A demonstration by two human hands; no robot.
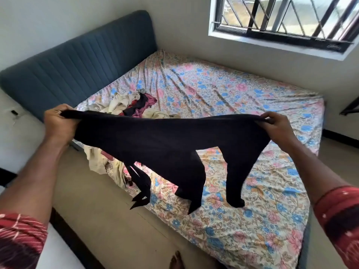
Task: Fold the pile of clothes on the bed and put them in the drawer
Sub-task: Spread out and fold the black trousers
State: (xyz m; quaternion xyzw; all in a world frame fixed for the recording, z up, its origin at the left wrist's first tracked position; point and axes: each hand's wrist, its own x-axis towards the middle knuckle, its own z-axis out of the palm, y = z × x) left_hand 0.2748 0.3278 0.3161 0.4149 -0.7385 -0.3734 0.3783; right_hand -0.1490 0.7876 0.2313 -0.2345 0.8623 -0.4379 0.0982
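Both hands — left (58, 123), right (275, 126) — grip a black garment (165, 144) above the floral bed (242, 191), beneath a barred window (281, 16).

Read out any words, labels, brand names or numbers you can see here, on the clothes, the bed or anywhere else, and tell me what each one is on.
None: no readable text shows anywhere in this view.
The black garment, held up by the left hand and the right hand, shows no label or print.
The pile of clothes shows no legible tags.
The bedsheet carries only a floral pattern.
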